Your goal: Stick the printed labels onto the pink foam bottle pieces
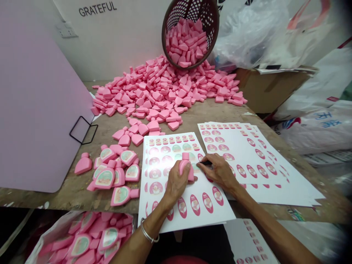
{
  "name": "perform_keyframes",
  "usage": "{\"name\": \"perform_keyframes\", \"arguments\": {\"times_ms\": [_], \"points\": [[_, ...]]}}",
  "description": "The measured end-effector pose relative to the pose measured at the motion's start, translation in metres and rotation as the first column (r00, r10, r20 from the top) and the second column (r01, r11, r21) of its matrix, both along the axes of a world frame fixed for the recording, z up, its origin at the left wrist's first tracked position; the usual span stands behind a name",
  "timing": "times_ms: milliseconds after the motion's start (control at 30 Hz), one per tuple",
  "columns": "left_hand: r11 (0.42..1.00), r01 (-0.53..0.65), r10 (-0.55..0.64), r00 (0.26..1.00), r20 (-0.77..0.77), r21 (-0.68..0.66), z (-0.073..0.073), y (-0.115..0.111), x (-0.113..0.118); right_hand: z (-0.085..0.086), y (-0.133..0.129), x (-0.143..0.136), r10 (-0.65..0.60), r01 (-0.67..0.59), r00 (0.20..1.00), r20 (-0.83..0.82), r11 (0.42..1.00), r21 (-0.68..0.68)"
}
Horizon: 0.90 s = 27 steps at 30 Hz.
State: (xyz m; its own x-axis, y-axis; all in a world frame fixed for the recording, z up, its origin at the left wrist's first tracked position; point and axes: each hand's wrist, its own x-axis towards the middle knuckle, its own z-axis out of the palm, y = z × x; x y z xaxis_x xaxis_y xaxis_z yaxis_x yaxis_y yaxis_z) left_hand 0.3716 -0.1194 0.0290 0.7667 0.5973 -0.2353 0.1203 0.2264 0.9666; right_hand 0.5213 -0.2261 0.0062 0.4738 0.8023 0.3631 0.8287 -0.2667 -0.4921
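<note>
My left hand (pixel 177 179) is wrapped round a small pink plastic bottle (pixel 186 161), its cap pointing away from me, above a sheet of stickers (pixel 167 146). My right hand (pixel 218 170) pinches a slim black tool (pixel 205 162), whose tip is close to the sheet's right part; its exact kind is too small to tell. Oval and rounded pink and green stickers cover the sheet in rows. To the left lies a group of bottles (pixel 121 176) with labels on them, some stacked on each other.
Behind, a large heap of unlabelled pink bottles (pixel 154 88) spills from a tipped brown basket (pixel 190 66). More sticker sheets (pixel 277 161) lie at right. A pink panel (pixel 33 95) borders the left. Below the table edge, a bag (pixel 44 234) holds labelled bottles. A cardboard box (pixel 271 90) stands back right.
</note>
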Motion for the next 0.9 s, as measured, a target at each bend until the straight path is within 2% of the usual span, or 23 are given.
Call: {"name": "perform_keyframes", "arguments": {"times_ms": [67, 200, 333, 633, 767, 900], "points": [[1.000, 0.007, -0.007, 1.000, -0.002, 0.014, 0.000, 0.000, 0.000, -0.001, 0.001, 0.000, 0.004, -0.004, 1.000, 0.000, 1.000, 0.005], [1.000, 0.017, -0.017, 1.000, 0.001, 0.015, 0.000, -0.001, 0.000, -0.005, 0.000, -0.004, 0.009, -0.013, 0.993, 0.117, 0.999, 0.033], [1.000, 0.016, -0.016, 1.000, -0.010, 0.010, 0.001, -0.001, 0.000, -0.004, -0.001, -0.005, -0.010, 0.010, 0.985, 0.172, 1.000, 0.000], [1.000, 0.027, -0.027, 0.999, -0.024, 0.008, 0.003, 0.000, 0.000, 0.002, 0.001, 0.009, 0.101, -0.103, 0.992, -0.070, 0.995, -0.019], [1.000, 0.022, -0.023, 0.999, -0.028, -0.015, 0.003, 0.000, 0.001, 0.000, 0.004, 0.007, 0.044, -0.043, 0.996, -0.079, 0.999, 0.014], [1.000, 0.017, -0.017, 1.000, -0.002, -0.017, 0.001, 0.000, 0.001, 0.001, 0.004, 0.000, -0.016, 0.029, 0.992, -0.127, 0.994, 0.104]]}}
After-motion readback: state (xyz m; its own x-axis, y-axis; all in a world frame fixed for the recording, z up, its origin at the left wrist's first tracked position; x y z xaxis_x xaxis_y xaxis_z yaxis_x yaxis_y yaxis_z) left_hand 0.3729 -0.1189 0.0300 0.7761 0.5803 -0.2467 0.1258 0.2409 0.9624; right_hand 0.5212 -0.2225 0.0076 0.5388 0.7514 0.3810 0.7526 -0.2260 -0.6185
